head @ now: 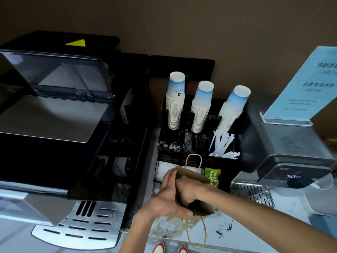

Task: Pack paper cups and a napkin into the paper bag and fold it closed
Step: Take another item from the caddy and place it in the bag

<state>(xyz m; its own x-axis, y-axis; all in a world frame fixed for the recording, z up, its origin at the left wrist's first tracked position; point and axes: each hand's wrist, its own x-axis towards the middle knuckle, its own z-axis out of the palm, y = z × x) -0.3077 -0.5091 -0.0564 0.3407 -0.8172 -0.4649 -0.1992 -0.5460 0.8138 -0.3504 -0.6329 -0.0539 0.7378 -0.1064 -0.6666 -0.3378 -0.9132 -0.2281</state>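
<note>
Hands, left (pixel 166 197) outside, right (pixel 187 189) inside, at paper bag (pixel 198 177) on marbled counter (pixel 246 225).

A dim brown wall (pixel 182 24) backs the pale marbled counter (pixel 233 241), a black coffee machine (pixel 54 115) at its left edge, a grey dispenser (pixel 284 143) at its right.

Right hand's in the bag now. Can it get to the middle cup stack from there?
Probably yes. The right hand is inside the paper bag, but its mouth is open, and the middle cup stack stands uncovered behind it, with only the low organiser between.
</note>
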